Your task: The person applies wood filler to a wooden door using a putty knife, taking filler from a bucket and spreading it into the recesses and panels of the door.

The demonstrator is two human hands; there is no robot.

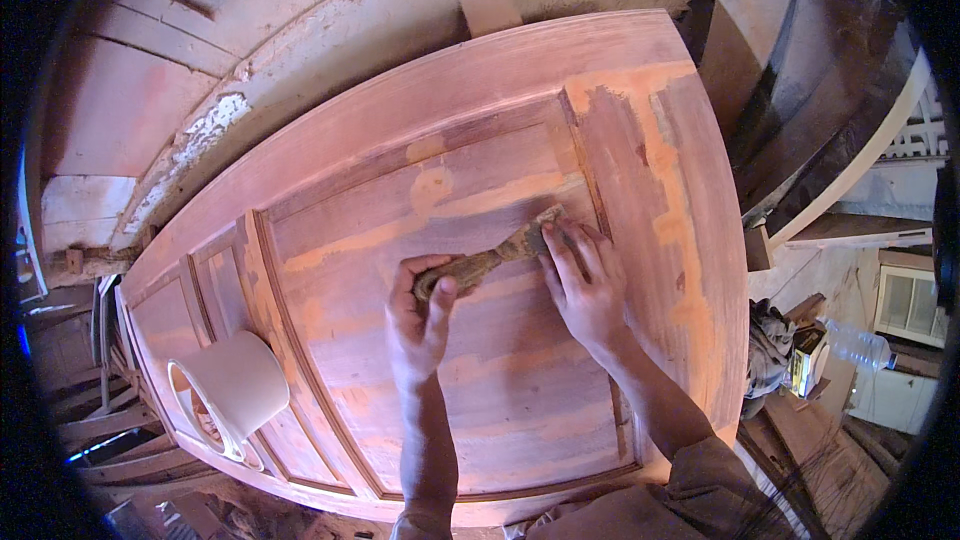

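Observation:
My left hand (pixel 422 312) is closed round the thick, rounded end of a grimy brown tool (pixel 497 254) that looks like a putty knife. It narrows in the middle and flares toward the upper right. At that flat, wide end the fingers of my right hand (pixel 585 280) close over the edge, partly hiding it. Both hands are just above a panelled wooden door (pixel 520 370), reddish brown with orange filler patches along its boards and frame. Whether the tool touches the wood, I cannot tell.
A white tub (pixel 250 385) with orange stuff inside sits on the door's left part. Behind the door runs a dusty, paint-chipped curved ledge (pixel 330 40). On the right are a clear plastic bottle (pixel 858 345), dark cloth (pixel 768 340) and scrap wood (pixel 800 450).

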